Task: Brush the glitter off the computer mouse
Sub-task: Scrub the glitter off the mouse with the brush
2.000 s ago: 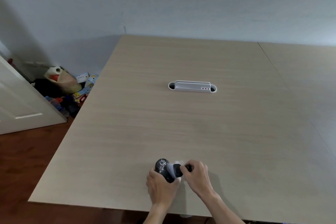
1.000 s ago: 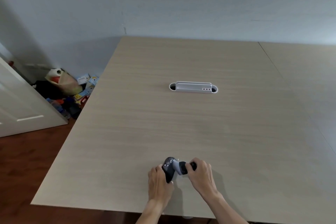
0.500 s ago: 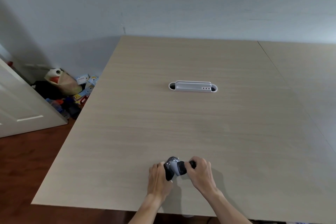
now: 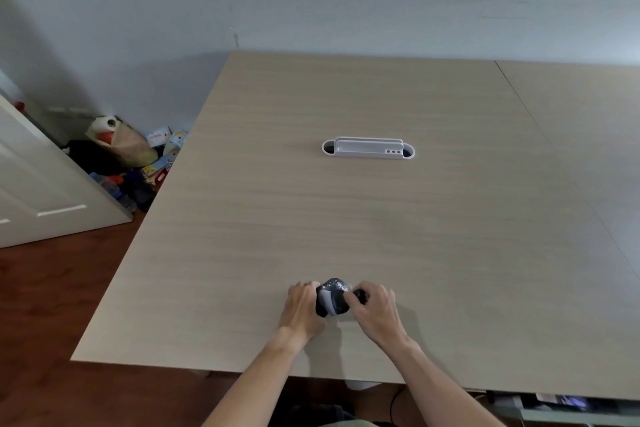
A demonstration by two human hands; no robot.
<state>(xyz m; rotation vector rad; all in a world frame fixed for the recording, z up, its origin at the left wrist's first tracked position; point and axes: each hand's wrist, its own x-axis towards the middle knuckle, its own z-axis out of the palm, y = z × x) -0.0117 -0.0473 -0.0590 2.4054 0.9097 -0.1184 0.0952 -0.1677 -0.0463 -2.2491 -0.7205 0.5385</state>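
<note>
A black computer mouse (image 4: 334,285), speckled with silvery glitter on its far end, sits near the front edge of the wooden table (image 4: 346,218). My left hand (image 4: 302,308) grips it from the left side. My right hand (image 4: 378,312) is closed on a small brush (image 4: 333,302) with a dark handle and a grey head. The brush head lies against the mouse's near part. Both hands hide most of the mouse's body and the brush handle.
A white desk organiser (image 4: 367,148) stands at the table's middle, far from the hands. A seam (image 4: 526,107) divides the tabletop on the right. A white door (image 4: 38,191) and a pile of bags and boxes (image 4: 131,152) sit on the floor to the left.
Both hands with the mouse and the brush have shifted a little right and away from me. The brush has swept across the mouse, and less of the glittery surface shows now.
</note>
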